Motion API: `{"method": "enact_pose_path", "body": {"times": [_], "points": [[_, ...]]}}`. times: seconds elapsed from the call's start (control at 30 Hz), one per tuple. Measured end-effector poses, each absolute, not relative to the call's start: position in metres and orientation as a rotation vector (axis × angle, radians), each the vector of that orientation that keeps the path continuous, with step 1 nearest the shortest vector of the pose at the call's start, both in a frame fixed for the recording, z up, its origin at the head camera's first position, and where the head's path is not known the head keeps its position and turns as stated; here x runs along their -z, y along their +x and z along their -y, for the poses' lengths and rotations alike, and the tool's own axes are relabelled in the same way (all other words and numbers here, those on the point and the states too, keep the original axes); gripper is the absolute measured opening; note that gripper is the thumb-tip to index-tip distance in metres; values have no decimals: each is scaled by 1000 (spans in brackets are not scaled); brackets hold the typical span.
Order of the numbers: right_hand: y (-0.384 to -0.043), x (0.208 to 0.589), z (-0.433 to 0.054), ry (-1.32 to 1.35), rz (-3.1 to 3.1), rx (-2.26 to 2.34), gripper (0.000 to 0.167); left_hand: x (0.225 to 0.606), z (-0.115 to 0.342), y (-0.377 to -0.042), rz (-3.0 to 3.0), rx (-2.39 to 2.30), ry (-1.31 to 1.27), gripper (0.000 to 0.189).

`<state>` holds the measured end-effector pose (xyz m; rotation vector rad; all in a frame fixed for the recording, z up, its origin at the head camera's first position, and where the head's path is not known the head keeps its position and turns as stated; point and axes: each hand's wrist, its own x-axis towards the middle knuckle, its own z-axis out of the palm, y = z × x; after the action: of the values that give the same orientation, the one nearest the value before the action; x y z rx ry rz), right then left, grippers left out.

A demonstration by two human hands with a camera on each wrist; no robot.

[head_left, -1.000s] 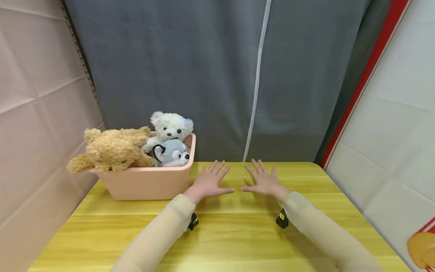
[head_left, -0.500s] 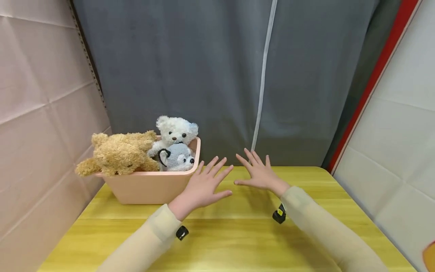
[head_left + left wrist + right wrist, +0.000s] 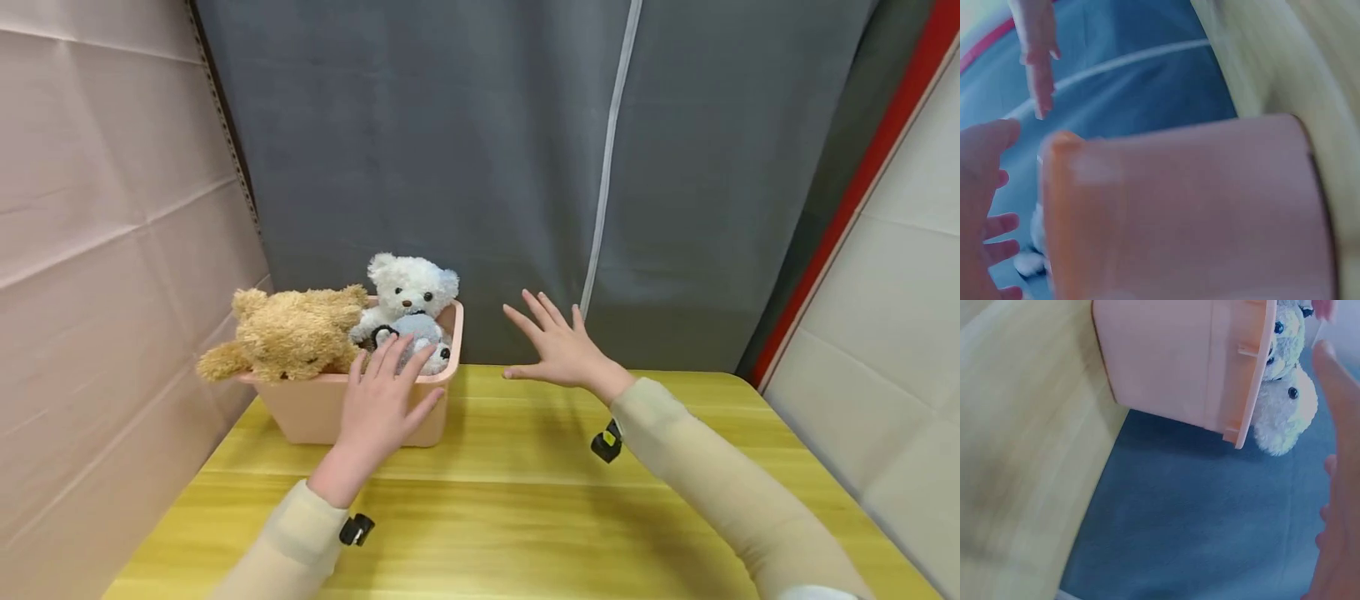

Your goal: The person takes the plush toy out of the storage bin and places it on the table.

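Observation:
On the left of the table stands a pink plastic bin [image 3: 311,412] holding plush toys. A tan teddy bear [image 3: 300,333] sprawls over its left side, one limb hanging past the rim. Behind, a white teddy bear [image 3: 411,287] sits upright, with a grey-and-white plush husky [image 3: 420,329] in front of it, partly covered by fingers. My left hand [image 3: 378,408] hovers before the bin, fingers spread and holding nothing. In the left wrist view the bin's wall [image 3: 1197,206] fills the middle. To the right of the bin my right hand [image 3: 558,346] hangs above the table, fingers spread.
The yellow wood-grain table [image 3: 525,525] ends at a grey curtain [image 3: 450,167] at the back. A pale cloth wall [image 3: 112,250] rises close on the left. Another white wall [image 3: 885,333] with a red edge strip stands on the right.
My left hand has moved left, from beside the bin to in front of it. The right hand has shifted slightly left and up. The whole scene has slid rightward in view.

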<state>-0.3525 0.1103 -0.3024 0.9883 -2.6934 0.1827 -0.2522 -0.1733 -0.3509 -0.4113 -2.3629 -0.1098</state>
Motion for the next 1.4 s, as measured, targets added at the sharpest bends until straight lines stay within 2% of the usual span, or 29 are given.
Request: {"method": "enact_pose_path", "body": {"times": [0.13,0.53,0.77,1.07,1.2,1.4], "points": [[-355,296,-99,1021,2649,-181,101,369,188,-255,2280,168,-374,51],[-358,284,-62,1092,2550,-203,101,395,207,-267,2235,266,-313,48],[-362,279,-39,1159,2508,-217,99,401,209,-271,2189,306,-286,53],[-380,260,-17,1111,2554,-384,99,403,203,-277,2167,331,-296,58],[-379,250,2,1212,2519,-453,101,404,203,-278,2140,332,-297,57],[-362,241,41,1448,2362,-470,104,406,204,-279,2132,306,-299,45]]}}
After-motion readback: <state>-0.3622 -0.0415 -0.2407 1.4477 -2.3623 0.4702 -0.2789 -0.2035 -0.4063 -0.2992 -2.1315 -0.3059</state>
